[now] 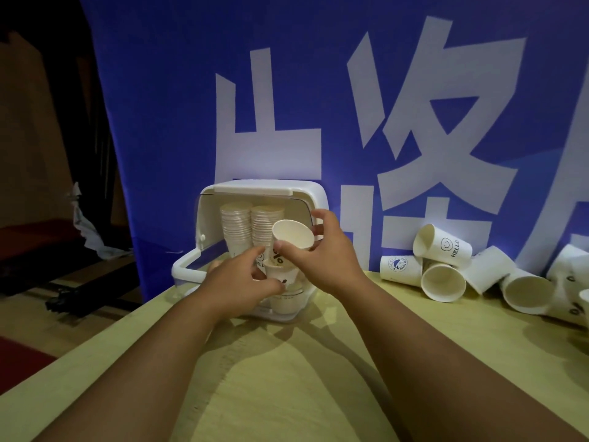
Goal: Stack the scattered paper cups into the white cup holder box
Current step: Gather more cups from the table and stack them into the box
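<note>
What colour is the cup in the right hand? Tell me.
The cup is white; head view.

We record the cup holder box (314, 194): white plastic, smooth, glossy; its lid (191, 266) is white-framed with a clear panel. We list the paper cups (446, 244): matt paper, cream inside. Table (287, 393): pale wood-look, smooth, low sheen. Banner (159, 106): blue, smooth, faintly glossy.
</note>
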A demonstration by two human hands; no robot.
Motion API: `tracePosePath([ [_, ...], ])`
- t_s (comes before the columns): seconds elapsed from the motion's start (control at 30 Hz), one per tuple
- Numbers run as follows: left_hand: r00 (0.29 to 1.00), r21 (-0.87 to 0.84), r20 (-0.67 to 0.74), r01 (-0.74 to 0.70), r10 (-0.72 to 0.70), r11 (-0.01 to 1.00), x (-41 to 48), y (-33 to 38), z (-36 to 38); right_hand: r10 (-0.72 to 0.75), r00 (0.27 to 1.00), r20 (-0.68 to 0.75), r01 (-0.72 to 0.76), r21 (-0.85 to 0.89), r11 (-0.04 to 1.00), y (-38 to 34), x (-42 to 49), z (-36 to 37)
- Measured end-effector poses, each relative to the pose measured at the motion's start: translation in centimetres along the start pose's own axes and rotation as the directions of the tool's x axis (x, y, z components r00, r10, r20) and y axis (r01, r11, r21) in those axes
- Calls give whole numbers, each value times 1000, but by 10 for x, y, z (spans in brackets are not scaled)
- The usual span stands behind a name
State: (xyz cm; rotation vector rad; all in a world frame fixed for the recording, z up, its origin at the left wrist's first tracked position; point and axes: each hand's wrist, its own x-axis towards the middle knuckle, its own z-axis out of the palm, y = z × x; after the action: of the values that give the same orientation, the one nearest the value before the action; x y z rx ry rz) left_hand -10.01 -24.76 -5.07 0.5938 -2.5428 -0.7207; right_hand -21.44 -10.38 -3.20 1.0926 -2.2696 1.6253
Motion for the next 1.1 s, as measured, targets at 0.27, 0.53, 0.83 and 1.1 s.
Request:
tracePosePath([
  [0.27, 999, -53, -31, -41, 40, 998, -5, 1, 0, 14, 1000, 11, -13, -53, 999, 6, -1, 5],
  [0.53, 995, -60, -28, -93, 91, 994, -7, 0, 0, -14, 1000, 16, 14, 13, 1000, 6, -3, 5],
  [0.83, 996, -36, -13, -84, 83, 996, -4, -6, 4, 41, 995, 87, -15, -278, 960, 19, 0, 12],
  [1.1, 1000, -32, -1, -26, 26, 999, -2, -4, 7, 78, 992, 103, -48, -272, 961, 32, -1, 15],
])
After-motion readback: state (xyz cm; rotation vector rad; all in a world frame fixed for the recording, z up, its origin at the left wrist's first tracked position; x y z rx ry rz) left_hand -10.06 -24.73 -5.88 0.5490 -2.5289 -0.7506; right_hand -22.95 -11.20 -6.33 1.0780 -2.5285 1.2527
